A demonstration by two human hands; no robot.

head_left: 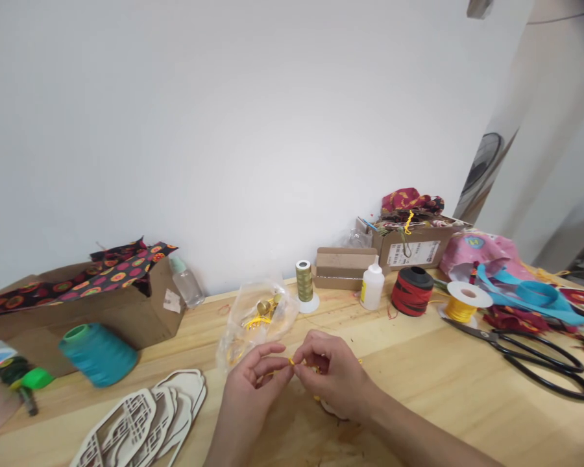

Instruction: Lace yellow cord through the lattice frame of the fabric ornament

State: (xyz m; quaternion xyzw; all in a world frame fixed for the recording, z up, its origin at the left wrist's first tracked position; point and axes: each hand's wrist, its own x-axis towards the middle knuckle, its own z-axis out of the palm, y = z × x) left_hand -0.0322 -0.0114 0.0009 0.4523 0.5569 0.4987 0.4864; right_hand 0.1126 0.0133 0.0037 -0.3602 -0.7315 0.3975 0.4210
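My left hand (260, 379) and my right hand (333, 373) meet fingertip to fingertip above the table. Pinched between them is a small bit of yellow cord (292, 362). More yellow shows under my right palm, along with the pale edge of something mostly hidden by that hand. Just beyond my fingers lies a clear plastic bag (236, 321) with yellow cord and brass-coloured pieces in it. To the left of my left hand, several cut-out wooden panels (141, 415) overlap in a stack.
A teal thread cone (100, 353) lies by a cardboard box (160, 305) at left. Along the back stand an olive thread spool (304, 282), a white glue bottle (372, 285) and a red thread spool (411, 292). Black-handled scissors (540, 360) and a yellow cord spool (461, 303) lie right.
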